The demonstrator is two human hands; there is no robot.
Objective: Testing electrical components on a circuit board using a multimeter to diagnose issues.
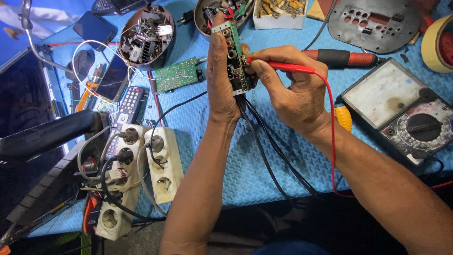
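Note:
My left hand [220, 78] holds a narrow green circuit board [234, 59] upright on its edge above the blue mat, with black cables hanging from its lower end. My right hand [292, 89] pinches a red test probe [283, 66], and the probe's tip touches the board's right side. The probe's red lead [331, 137] runs down past my right wrist. An analogue multimeter [401, 111] with a black dial lies to the right of my right hand.
Two white power strips [141, 174] with plugs sit at the lower left. A second green board [177, 74], a remote control [132, 104], bowls of electronic parts [146, 35], a red-handled tool [347, 58], a grey metal plate [375, 21] and a tape roll [436, 42] lie around.

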